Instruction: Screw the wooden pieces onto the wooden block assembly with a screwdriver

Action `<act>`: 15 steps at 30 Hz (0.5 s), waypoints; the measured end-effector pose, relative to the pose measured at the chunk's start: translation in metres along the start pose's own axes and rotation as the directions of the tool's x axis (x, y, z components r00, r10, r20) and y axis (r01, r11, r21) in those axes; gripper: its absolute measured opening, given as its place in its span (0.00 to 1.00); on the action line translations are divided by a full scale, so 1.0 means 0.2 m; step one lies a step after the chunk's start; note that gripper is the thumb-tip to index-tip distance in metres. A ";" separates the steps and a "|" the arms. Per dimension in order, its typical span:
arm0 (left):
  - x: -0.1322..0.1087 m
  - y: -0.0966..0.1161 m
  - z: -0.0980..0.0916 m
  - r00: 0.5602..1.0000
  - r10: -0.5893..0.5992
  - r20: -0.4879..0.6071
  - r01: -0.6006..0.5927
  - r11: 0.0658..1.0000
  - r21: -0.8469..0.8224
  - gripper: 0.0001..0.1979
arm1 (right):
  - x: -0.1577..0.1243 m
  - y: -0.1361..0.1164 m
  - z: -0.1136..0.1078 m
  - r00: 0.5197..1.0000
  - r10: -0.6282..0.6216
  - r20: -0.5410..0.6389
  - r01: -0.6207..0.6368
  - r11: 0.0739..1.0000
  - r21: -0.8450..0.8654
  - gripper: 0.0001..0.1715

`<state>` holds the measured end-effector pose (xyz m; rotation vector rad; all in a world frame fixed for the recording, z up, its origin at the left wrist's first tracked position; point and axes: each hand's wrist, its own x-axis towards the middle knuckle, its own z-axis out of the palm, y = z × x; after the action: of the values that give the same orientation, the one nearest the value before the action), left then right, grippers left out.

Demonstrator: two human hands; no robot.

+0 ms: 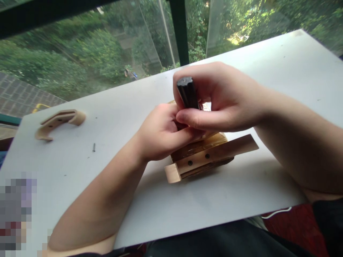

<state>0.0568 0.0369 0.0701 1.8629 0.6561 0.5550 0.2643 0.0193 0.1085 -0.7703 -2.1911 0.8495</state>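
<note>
My right hand [219, 100] is wrapped round the black fluted handle of a screwdriver [187, 92], which stands nearly upright with its tip hidden. Just below and to the left, my left hand [166, 132] is closed over a wooden block [198, 150]; what its fingers pinch is hidden behind both hands. Along the block's near side runs a light wooden strip [227, 148] with two dark screws [198, 159] in it. The strip's left end is curved, and its right end juts out past the block.
A curved wooden piece [60, 119] with dark holes or screw heads lies on the white table [107, 185] at the left. A loose screw [93, 147] rests nearer. Small dark bits are scattered about. Windows border the far edge. A blurred patch covers the lower left.
</note>
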 end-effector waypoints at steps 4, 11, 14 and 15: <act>0.00 -0.01 0.00 0.998 0.059 0.006 -0.059 0.998 -0.036 0.15 | 0.00 0.00 0.00 1.000 0.003 -0.001 -0.003 1.000 0.017 0.12; -0.01 -0.02 0.00 1.000 0.016 -0.013 -0.016 0.999 -0.038 0.17 | 0.01 -0.01 -0.01 1.000 -0.009 0.012 0.009 1.000 0.028 0.15; -0.02 -0.02 0.01 1.000 -0.017 -0.022 0.016 0.999 -0.041 0.17 | 0.01 -0.02 -0.01 1.000 -0.022 -0.003 0.022 0.997 0.070 0.18; -0.02 -0.02 0.01 0.999 -0.033 -0.018 0.032 0.999 -0.044 0.17 | 0.01 -0.02 -0.01 1.000 -0.020 -0.008 0.020 0.996 0.083 0.19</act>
<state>0.0536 0.0340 0.0664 1.8053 0.6802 0.5618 0.2633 0.0193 0.1124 -0.7088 -2.1392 0.9204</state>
